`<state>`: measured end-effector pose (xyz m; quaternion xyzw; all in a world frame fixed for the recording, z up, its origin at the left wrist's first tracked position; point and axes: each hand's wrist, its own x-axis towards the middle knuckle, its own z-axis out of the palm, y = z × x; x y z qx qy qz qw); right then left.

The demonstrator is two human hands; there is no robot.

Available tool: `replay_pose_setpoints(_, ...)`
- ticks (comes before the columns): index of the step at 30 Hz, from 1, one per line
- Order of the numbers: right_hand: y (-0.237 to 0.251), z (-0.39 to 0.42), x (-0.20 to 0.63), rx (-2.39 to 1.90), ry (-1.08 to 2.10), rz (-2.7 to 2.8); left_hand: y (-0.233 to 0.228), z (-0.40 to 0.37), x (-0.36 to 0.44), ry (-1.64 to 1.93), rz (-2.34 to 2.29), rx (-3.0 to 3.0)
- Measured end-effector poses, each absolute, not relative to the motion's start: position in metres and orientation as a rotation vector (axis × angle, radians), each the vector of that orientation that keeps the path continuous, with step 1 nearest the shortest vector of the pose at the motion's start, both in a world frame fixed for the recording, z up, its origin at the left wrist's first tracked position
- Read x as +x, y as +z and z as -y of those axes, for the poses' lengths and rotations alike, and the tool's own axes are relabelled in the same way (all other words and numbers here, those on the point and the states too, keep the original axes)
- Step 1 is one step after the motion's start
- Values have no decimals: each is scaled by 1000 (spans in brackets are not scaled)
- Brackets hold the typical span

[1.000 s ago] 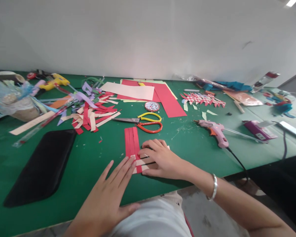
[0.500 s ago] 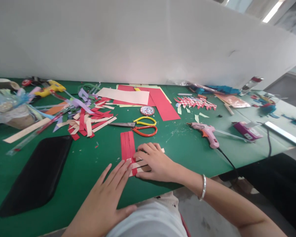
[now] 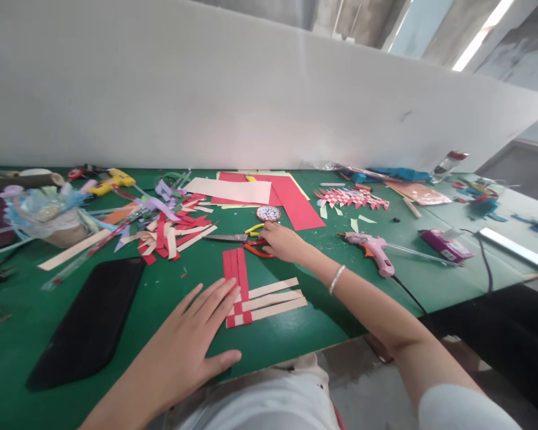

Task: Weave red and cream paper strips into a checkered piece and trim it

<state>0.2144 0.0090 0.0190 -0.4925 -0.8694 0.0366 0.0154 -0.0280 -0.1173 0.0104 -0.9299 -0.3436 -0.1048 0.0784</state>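
Note:
My left hand [image 3: 188, 334] lies flat with fingers spread, its fingertips pressing on a small woven piece of paper strips. Red paper strips [image 3: 236, 263] run up from the weave, and cream paper strips [image 3: 278, 301] stick out to its right. A red and cream checked corner [image 3: 240, 318] shows below the fingertips. Farther back, my right hand [image 3: 280, 240] has its fingers curled around the handles of the scissors [image 3: 228, 237]. The scissors lie on the table with blades pointing left; their yellow and orange handles are partly hidden by the hand.
Cut paper strips [image 3: 170, 236] are piled at left, beside a black tray-like object [image 3: 89, 322]. Red sheets [image 3: 296, 206] and a round pin case [image 3: 268, 214] lie behind the scissors. A pink glue gun [image 3: 372, 251] with a cord [image 3: 412, 295] rests at right.
My right hand has left the woven paper and moved up and back to the scissors' handles, uncovering the cream strips. My left hand stays on the weave. The camera view has tilted up.

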Motion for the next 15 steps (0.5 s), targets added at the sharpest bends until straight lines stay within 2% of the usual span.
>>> replay_pose_setpoints(7, 20, -42, 203, -1494, 118, 2860, 25, 99, -2, -11, 1133, -2913)
replay_pose_setpoints(15, 43, -46, 214, -1490, -86, 2860, 0, 82, 5, 45, 1112, -3028)
